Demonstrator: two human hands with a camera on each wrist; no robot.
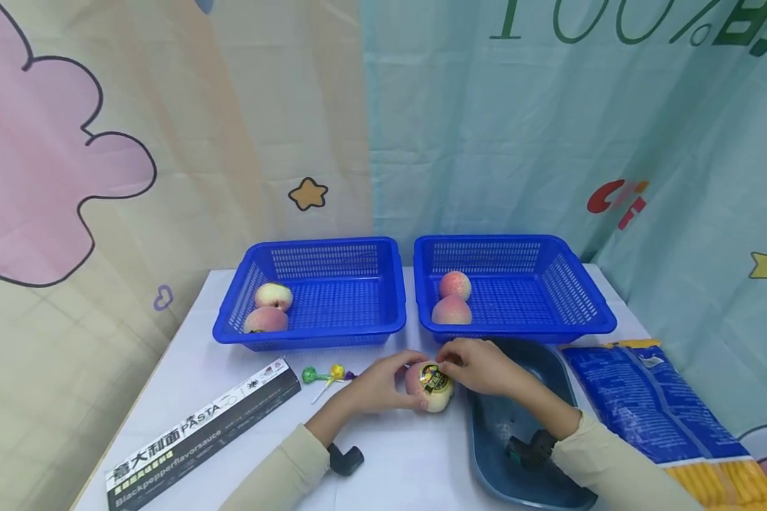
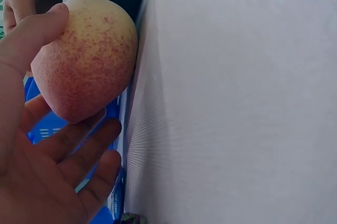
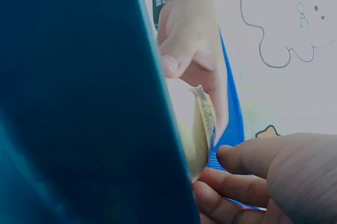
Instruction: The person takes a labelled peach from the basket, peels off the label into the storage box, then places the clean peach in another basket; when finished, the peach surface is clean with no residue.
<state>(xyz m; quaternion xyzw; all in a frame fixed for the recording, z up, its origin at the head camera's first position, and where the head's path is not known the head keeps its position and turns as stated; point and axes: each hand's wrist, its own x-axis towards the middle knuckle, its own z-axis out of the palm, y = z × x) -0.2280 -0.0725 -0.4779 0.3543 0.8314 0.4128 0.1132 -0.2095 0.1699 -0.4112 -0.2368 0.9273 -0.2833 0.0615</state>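
Note:
My left hand (image 1: 383, 383) grips a pink and cream peach (image 1: 415, 383) between thumb and fingers, above the white tabletop. A black and gold label (image 1: 434, 379) sits on the peach's right side. In the left wrist view the thumb presses the top of the peach (image 2: 89, 56), with the lower fingers spread below. My right hand (image 1: 482, 365) comes in from the right, curled thumb and fingertips at the label's edge. In the right wrist view part of the label (image 3: 206, 113) stands out from the peach (image 3: 184, 113), and the dark tray wall hides much of the fruit.
Two blue baskets stand at the back, the left basket (image 1: 332, 330) and right basket (image 1: 518, 328) each with two peaches. A dark tray (image 1: 505, 454) lies under my right forearm. Around are a pasta box (image 1: 204, 433), lollipops (image 1: 336, 372) and a blue-yellow bag (image 1: 658, 404).

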